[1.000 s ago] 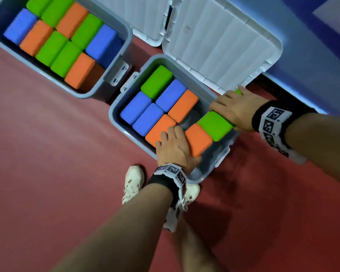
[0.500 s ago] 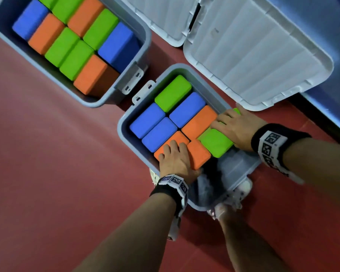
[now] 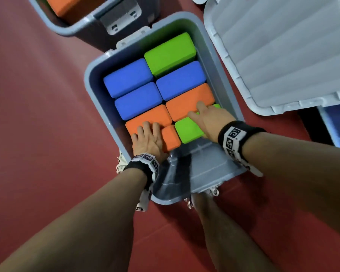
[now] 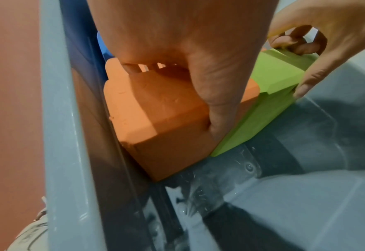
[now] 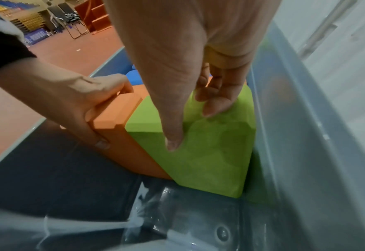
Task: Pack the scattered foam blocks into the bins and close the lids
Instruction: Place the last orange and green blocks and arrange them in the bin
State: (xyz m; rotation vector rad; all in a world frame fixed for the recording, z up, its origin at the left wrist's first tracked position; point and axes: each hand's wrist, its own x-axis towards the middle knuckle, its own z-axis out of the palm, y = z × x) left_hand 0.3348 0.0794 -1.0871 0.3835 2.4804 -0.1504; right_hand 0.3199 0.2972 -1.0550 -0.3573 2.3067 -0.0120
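Note:
An open grey bin (image 3: 92,75) holds rows of green, blue and orange foam blocks. My left hand (image 3: 147,138) grips an orange block (image 3: 170,137) by the bin's left wall, fingers over its top and thumb down its near face (image 4: 218,118). My right hand (image 3: 208,118) grips a green block (image 3: 186,129) beside it, fingers on top and thumb on the near face (image 5: 172,135). The two blocks touch each other (image 5: 121,135) and sit against the packed orange row (image 3: 188,101). The blocks' far ends are hidden by my hands.
The bin's white lid (image 3: 283,55) lies open to the right. The bin's near end shows bare floor (image 3: 200,163). A second open bin (image 3: 77,30) with an orange block (image 3: 67,4) stands at the upper left on the red floor. My shoes (image 3: 121,161) are at the bin's near edge.
Both hands have carried the orange and green blocks from above the bin's near rim down into the bin, up against the packed rows. The view has come closer.

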